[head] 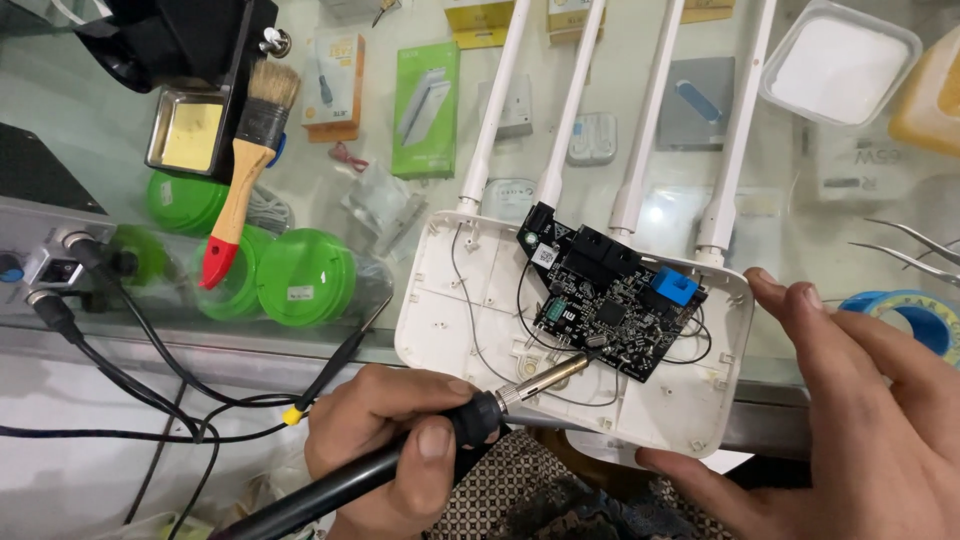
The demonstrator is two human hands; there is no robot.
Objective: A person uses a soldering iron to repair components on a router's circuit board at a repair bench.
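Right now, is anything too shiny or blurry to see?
In the head view, glare whitens the glass counter behind the antennas; the circuit board and soldering iron in the left hand look sharp; the right hand is slightly soft.

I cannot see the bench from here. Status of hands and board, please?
Left hand grips soldering iron, tip at circuit board. Right hand steadies white case. Thin wires by tip.

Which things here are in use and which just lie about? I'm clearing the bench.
In use: soldering iron in left hand; black circuit board; white router shell steadied by right hand.
Lying about: paintbrush; green tubs; tweezers; blue tape roll.
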